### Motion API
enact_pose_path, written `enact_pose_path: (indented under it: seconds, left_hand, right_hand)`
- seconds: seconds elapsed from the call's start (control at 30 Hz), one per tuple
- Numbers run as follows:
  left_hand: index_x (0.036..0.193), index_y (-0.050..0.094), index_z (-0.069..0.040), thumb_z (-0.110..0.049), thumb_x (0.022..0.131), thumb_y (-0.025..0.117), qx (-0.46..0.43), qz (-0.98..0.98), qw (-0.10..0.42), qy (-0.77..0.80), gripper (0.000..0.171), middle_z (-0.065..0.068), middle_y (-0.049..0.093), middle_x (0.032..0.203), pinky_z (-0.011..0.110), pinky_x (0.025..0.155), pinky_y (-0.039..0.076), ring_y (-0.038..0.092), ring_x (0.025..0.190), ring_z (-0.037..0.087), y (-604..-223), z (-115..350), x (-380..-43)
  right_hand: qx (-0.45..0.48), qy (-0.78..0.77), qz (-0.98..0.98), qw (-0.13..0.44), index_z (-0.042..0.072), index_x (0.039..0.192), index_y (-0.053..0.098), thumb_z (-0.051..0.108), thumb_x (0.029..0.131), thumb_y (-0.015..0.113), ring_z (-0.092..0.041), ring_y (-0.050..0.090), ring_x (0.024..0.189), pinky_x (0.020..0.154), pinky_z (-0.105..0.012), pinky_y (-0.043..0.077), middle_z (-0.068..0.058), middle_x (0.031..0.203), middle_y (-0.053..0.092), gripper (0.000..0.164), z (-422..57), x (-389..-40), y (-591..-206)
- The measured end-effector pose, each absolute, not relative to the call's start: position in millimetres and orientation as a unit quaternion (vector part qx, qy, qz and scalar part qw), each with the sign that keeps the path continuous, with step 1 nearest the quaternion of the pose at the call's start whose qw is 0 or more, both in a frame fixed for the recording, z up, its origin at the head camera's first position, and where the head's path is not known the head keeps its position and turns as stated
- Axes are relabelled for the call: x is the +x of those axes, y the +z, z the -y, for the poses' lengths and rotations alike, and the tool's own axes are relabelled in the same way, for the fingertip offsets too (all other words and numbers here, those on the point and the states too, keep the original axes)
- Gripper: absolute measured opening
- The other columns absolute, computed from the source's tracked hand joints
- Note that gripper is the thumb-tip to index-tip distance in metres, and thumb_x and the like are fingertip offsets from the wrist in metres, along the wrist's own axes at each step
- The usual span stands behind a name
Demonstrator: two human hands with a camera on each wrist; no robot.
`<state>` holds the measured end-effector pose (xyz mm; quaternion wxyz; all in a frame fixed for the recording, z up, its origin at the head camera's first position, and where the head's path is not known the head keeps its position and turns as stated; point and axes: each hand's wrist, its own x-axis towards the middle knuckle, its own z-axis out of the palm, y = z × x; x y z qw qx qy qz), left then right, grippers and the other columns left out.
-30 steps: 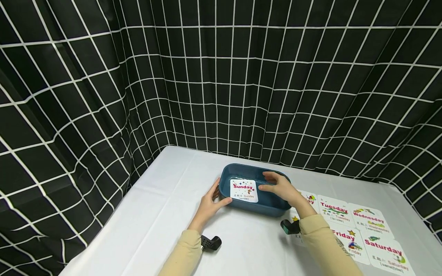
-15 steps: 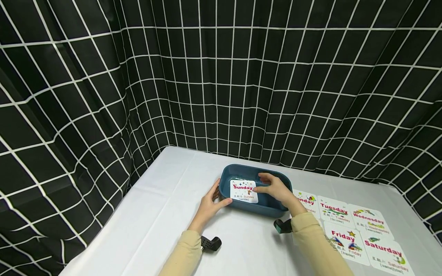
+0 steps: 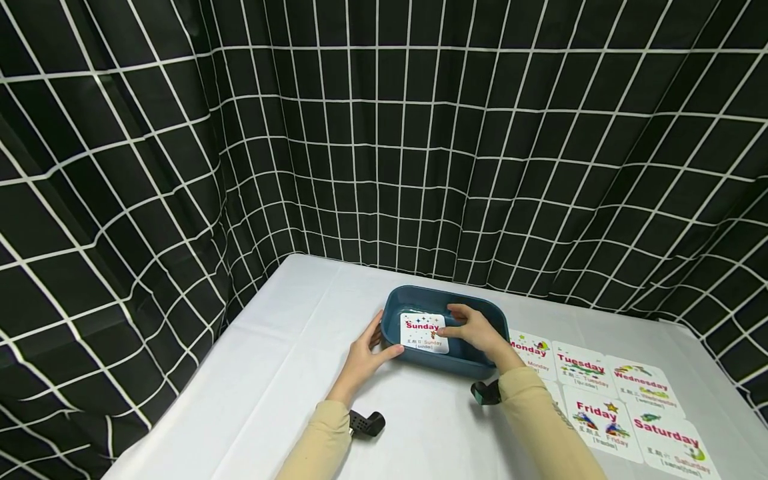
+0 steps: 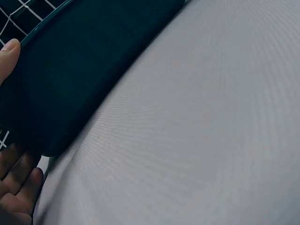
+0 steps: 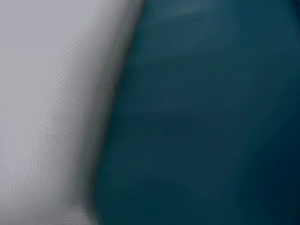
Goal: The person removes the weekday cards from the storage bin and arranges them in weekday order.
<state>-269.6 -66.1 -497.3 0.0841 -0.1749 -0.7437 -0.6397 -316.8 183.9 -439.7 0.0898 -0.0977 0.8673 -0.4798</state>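
A dark blue rectangular plastic bin point(image 3: 441, 363) stands on the white table. Inside it, toward the left end, lies a white card printed "Sunday" point(image 3: 414, 337). My left hand point(image 3: 363, 353) holds the bin's left end, thumb on the front rim and fingers at the outer side; the left wrist view shows the thumb point(image 4: 8, 58) at the rim and curled fingers beside the corner. My right hand point(image 3: 477, 331) reaches into the bin, fingers spread, its thumb over the card's right edge. In the right wrist view only the bin's wall point(image 5: 187, 117) and tablecloth show, blurred, without the hand.
Several weekday cards lie in two rows right of the bin, among them Tuesday point(image 3: 581, 367), Wednesday point(image 3: 642, 387), Friday point(image 3: 600, 420) and Saturday point(image 3: 672, 437). My right forearm partly covers the lower left card. A black gridded curtain point(image 3: 372, 167) hangs behind the table.
My right hand has moved left inside the bin, bringing its thumb from beside the Sunday card onto its right edge. The left hand stays on the bin.
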Motion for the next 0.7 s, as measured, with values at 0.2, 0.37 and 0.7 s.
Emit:
enact_pose_path:
  seconds: [0.2, 0.37, 0.7]
  left_hand:
    - [0.146, 0.03, -0.011, -0.025, 0.078, 0.076, -0.159, 0.761, 0.086, -0.623, 0.084, 0.018, 0.047, 0.134, 0.041, 0.1, 0.038, 0.047, 0.12, 0.03, -516, 66, -281]
    - [0.146, 0.031, -0.015, -0.029, 0.077, 0.077, -0.158, 0.762, 0.086, -0.622, 0.084, 0.015, 0.048, 0.134, 0.039, 0.1, 0.038, 0.047, 0.12, 0.027, -517, 66, -281]
    - [0.146, 0.031, -0.013, -0.03, 0.077, 0.077, -0.154, 0.766, 0.092, -0.618, 0.084, 0.014, 0.048, 0.134, 0.038, 0.1, 0.039, 0.047, 0.12, 0.025, -516, 65, -281]
  right_hand:
    - [-0.1, -0.465, -0.874, 0.095, -0.005, 0.138, 0.036, 0.023, 0.079, 0.075, -0.043, 0.036, 0.122, 0.098, -0.053, 0.036, -0.028, 0.136, 0.038, 0.077, -182, -321, -450]
    - [-0.091, -0.45, -0.883, 0.097, -0.005, 0.138, 0.036, 0.024, 0.076, 0.077, -0.045, 0.036, 0.123, 0.098, -0.054, 0.036, -0.027, 0.137, 0.038, 0.079, -180, -323, -455]
    - [-0.086, -0.41, -0.904, 0.085, -0.009, 0.134, 0.04, 0.019, 0.072, 0.081, -0.043, 0.04, 0.12, 0.098, -0.052, 0.037, -0.029, 0.132, 0.042, 0.079, -174, -328, -459]
